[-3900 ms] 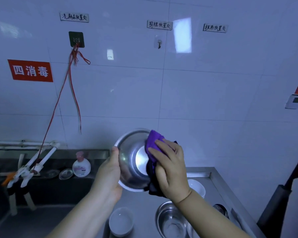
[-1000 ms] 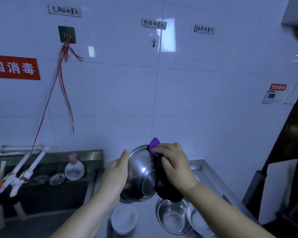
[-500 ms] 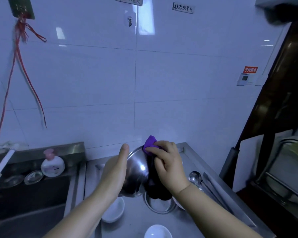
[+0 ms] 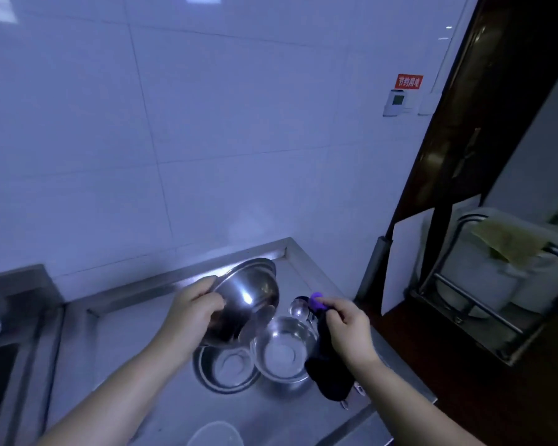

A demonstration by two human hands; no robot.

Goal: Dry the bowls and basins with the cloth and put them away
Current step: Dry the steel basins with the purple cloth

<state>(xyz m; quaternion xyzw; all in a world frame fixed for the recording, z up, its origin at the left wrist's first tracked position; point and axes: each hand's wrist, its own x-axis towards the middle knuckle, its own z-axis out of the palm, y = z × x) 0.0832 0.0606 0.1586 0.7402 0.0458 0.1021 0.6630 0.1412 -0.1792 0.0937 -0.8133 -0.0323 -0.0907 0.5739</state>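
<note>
Item: steel basin (image 4: pixel 245 304), held tilted above the steel counter (image 4: pixel 136 320) at centre frame, outer wall turned toward the camera, mouth facing away toward 1 o'clock. It is gripped by the left hand (image 4: pixel 190 312), which is clenched on the rim at the basin's 9 o'clock edge, fingers curled over the lip. The cloth (image 4: pixel 327 358), purple at the top and dark below, is grasped in the closed right hand (image 4: pixel 348 329) at 3 o'clock of the basin and is held apart from it, hanging limp. Directly beneath, at 6 o'clock, a second basin (image 4: pixel 226 368) is seen upright on the counter, touching a third basin (image 4: pixel 284 349) at its 3 o'clock; a ladle (image 4: pixel 298 307) lies just behind these. A white bowl (image 4: pixel 215 434) is cut off at the lower frame edge. Handling, as judged: the held basin is thin, rigid and light, and likely slick where wet; the rolled rim is the surest hold, the polished wall a poor one. Denting and clatter are to be expected if it is dropped on the basins below. The cloth is soft and is best bunched in the palm
</note>
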